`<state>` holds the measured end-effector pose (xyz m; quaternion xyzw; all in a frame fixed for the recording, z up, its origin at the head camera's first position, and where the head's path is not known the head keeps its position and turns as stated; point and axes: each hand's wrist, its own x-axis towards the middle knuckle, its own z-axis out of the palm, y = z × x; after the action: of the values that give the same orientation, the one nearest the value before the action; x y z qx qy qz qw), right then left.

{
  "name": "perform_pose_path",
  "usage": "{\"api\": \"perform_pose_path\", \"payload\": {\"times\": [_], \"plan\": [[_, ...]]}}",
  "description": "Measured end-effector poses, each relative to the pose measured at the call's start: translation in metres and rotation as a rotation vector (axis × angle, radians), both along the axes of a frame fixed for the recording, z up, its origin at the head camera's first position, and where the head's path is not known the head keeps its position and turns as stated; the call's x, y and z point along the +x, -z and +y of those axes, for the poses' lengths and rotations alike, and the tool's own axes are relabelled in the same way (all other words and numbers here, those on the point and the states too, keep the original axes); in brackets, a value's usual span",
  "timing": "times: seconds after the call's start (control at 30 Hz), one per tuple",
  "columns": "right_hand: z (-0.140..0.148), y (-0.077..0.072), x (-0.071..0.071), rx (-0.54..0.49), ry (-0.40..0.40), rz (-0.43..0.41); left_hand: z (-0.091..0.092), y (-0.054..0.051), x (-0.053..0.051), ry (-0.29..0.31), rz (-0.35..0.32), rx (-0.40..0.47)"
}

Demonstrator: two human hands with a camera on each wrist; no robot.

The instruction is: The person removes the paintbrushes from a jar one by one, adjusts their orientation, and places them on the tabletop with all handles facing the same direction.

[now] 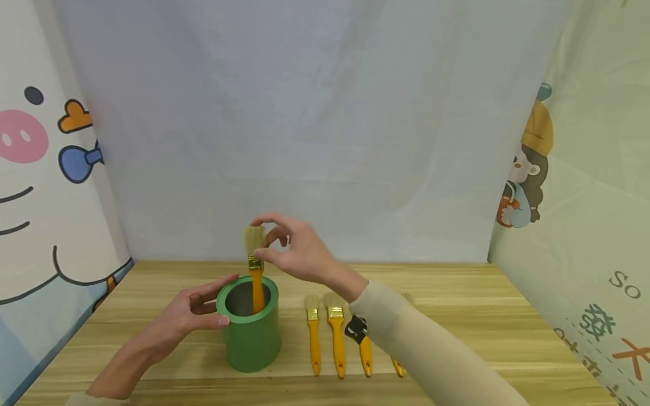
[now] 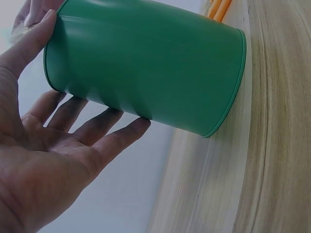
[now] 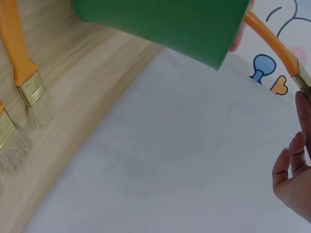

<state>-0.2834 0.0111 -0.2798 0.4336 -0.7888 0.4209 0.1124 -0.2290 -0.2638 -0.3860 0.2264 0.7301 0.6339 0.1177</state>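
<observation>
A green can (image 1: 251, 344) stands upright on the table, with a hollow top inside a wide rim. My left hand (image 1: 172, 324) holds it at its left side, thumb at the near side of the rim and fingers behind. In the left wrist view, the fingertips (image 2: 138, 124) touch the can's wall. Above the can, my right hand (image 1: 304, 254) pinches a paintbrush (image 1: 258, 296) near its metal band and pale bristles. The brush's orange handle points down into the can's mouth; whether its end touches the bottom is hidden.
Several more paintbrushes (image 1: 337, 341) lie in a row right of the can on the wooden table (image 1: 457, 316), bristles away from me. My right forearm partly covers the right-hand ones. A white cloth (image 1: 325, 129) hangs behind, with printed cloths at both sides.
</observation>
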Motion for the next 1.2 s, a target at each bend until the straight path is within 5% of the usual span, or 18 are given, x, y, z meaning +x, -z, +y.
{"api": "perform_pose_path", "payload": {"times": [0.53,1.2], "plan": [[0.018,-0.026,-0.005,-0.177,-0.011,0.020,0.001,0.001,0.002,-0.018,-0.026,-0.003],[0.060,-0.004,0.003,-0.156,0.022,-0.071,0.001,0.001,0.002,-0.022,0.004,0.008]]}}
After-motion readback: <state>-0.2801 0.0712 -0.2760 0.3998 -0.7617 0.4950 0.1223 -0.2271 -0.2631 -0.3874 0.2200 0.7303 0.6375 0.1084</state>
